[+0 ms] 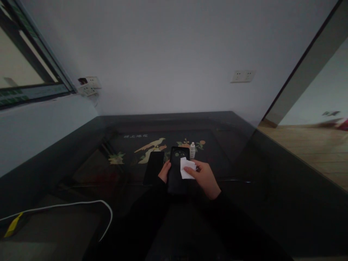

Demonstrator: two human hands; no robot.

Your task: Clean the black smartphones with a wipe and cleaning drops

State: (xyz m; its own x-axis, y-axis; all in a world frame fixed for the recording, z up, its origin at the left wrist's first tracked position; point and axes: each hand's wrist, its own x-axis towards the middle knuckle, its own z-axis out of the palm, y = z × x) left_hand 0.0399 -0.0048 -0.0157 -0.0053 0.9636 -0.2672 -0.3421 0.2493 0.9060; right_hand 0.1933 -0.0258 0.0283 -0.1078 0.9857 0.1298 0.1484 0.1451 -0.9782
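Note:
A black phone (174,179) lies back side up in front of me, with a round camera module near its top end. My left hand (164,172) grips its left edge. A folded white tissue (186,165) is pinched between the thumb and fingers of my right hand (206,178), over the right part of the phone's back. Just beyond that hand stands a small white bottle (192,151) with a white cap. To the left of the phone is a flat black rectangular thing (154,167), perhaps a second phone; its kind is unclear.
The glossy dark table (231,214) bears a bird and flower picture. A white cable (73,204) with a yellow tag (13,225) curves at the lower left. Wall sockets (243,76) sit behind the table, and a window (29,54) is at the left.

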